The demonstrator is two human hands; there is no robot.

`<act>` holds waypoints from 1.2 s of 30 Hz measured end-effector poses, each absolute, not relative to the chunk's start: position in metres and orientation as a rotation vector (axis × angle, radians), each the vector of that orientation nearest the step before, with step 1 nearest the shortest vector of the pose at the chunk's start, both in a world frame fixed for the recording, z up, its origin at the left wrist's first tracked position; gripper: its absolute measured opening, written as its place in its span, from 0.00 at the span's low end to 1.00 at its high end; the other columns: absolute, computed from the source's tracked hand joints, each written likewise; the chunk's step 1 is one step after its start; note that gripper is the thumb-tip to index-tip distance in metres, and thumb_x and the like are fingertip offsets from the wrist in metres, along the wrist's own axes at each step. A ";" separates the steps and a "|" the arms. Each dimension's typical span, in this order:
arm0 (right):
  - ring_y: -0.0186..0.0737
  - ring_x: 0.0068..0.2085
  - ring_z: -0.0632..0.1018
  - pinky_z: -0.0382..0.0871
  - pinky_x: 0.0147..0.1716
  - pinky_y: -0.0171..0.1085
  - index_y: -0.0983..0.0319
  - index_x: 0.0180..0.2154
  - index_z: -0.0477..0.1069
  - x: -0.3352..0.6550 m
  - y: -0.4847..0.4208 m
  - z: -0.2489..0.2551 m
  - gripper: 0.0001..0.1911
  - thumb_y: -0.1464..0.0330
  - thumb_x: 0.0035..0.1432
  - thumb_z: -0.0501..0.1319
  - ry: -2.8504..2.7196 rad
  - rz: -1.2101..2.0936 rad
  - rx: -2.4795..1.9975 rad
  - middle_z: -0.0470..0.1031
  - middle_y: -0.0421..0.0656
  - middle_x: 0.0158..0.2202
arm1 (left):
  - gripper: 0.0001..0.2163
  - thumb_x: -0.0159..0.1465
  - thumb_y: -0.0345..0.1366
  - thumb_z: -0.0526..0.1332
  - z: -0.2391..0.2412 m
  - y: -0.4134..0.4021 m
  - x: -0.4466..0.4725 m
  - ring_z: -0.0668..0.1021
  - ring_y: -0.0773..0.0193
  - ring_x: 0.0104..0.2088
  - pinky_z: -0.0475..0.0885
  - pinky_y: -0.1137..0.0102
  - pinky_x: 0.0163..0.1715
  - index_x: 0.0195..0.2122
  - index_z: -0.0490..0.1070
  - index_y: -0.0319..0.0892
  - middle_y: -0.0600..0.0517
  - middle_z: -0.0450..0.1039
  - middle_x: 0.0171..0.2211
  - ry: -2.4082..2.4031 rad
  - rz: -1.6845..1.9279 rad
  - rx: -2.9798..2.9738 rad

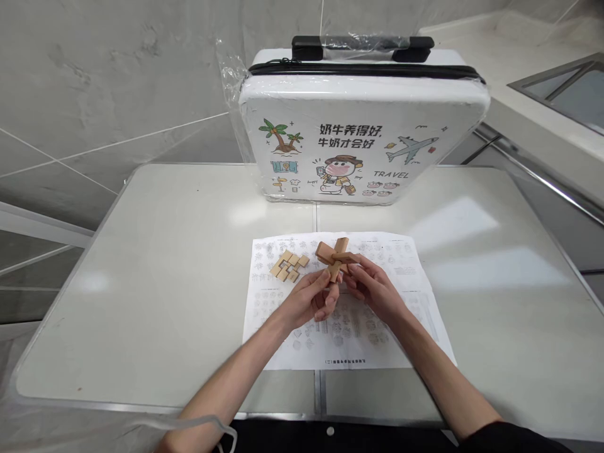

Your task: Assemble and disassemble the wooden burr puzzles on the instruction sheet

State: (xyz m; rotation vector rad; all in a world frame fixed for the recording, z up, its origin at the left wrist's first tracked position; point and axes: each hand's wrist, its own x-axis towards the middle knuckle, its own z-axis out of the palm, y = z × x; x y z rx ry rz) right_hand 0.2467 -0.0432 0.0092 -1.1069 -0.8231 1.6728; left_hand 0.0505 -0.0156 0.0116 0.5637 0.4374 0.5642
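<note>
A wooden burr puzzle [335, 255], made of crossed bars, is held just above a printed instruction sheet [377, 340]. My left hand [311, 299] grips its lower bar with fingers curled. My right hand [372, 286] pinches the puzzle from the right side. Several loose wooden puzzle pieces [289, 265] lie in a cluster on the sheet, left of my hands.
The sheet lies on a white folding table [155, 270] with a seam down its middle. A white cartoon-printed suitcase [363, 119], wrapped in plastic film, stands at the table's far edge. Grey tiled floor lies beyond, and a counter at the right.
</note>
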 end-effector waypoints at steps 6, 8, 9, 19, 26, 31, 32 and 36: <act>0.32 0.21 0.65 0.56 0.20 0.35 0.60 0.38 0.75 0.247 -0.043 0.014 0.19 0.50 0.68 0.66 -0.885 1.815 -1.066 0.72 0.39 0.28 | 0.25 0.69 0.61 0.63 0.010 -0.012 0.053 0.64 0.73 0.12 0.60 0.77 0.12 0.38 0.70 0.40 0.60 0.67 0.18 0.543 0.621 0.595; 0.32 0.21 0.66 0.57 0.20 0.35 0.60 0.38 0.75 0.247 -0.043 0.015 0.20 0.50 0.68 0.66 -0.860 1.844 -1.041 0.73 0.39 0.27 | 0.27 0.67 0.64 0.63 0.011 -0.012 0.053 0.65 0.73 0.12 0.61 0.76 0.12 0.38 0.70 0.39 0.59 0.68 0.19 0.575 0.623 0.614; 0.31 0.20 0.65 0.57 0.20 0.35 0.61 0.38 0.75 0.247 -0.042 0.016 0.20 0.50 0.68 0.67 -0.834 1.844 -1.036 0.73 0.39 0.27 | 0.28 0.66 0.65 0.63 0.012 -0.012 0.053 0.66 0.73 0.13 0.62 0.76 0.13 0.38 0.70 0.39 0.59 0.68 0.19 0.584 0.619 0.624; 0.32 0.21 0.55 0.59 0.17 0.33 0.57 0.31 0.66 0.256 -0.033 0.006 0.19 0.56 0.66 0.69 -0.467 1.565 -0.996 0.57 0.34 0.24 | 0.24 0.66 0.59 0.67 0.019 -0.013 0.053 0.69 0.74 0.17 0.64 0.76 0.16 0.38 0.69 0.40 0.58 0.68 0.24 0.601 0.550 0.735; 0.29 0.21 0.58 0.66 0.19 0.30 0.57 0.34 0.66 0.265 -0.029 0.003 0.15 0.60 0.66 0.70 -0.356 1.356 -0.919 0.62 0.35 0.30 | 0.23 0.67 0.58 0.68 0.019 -0.013 0.052 0.69 0.74 0.18 0.65 0.75 0.18 0.38 0.69 0.40 0.58 0.68 0.26 0.606 0.542 0.750; 0.27 0.21 0.60 0.67 0.19 0.28 0.57 0.36 0.69 0.272 -0.027 -0.002 0.15 0.61 0.64 0.73 -0.307 1.317 -0.885 0.65 0.34 0.30 | 0.22 0.68 0.57 0.67 0.019 -0.013 0.052 0.69 0.74 0.18 0.65 0.75 0.19 0.38 0.69 0.40 0.58 0.67 0.26 0.594 0.547 0.750; 0.27 0.22 0.61 0.67 0.19 0.27 0.57 0.36 0.70 0.273 -0.027 -0.003 0.14 0.61 0.63 0.74 -0.291 1.318 -0.871 0.65 0.34 0.30 | 0.22 0.68 0.57 0.67 0.019 -0.013 0.052 0.69 0.74 0.18 0.65 0.75 0.19 0.38 0.69 0.40 0.58 0.67 0.26 0.591 0.547 0.751; 0.25 0.23 0.63 0.68 0.19 0.25 0.58 0.37 0.71 0.276 -0.027 -0.005 0.14 0.64 0.61 0.76 -0.208 1.322 -0.816 0.68 0.34 0.32 | 0.20 0.70 0.55 0.67 0.020 -0.014 0.052 0.70 0.74 0.18 0.66 0.75 0.20 0.38 0.69 0.40 0.58 0.68 0.27 0.582 0.544 0.764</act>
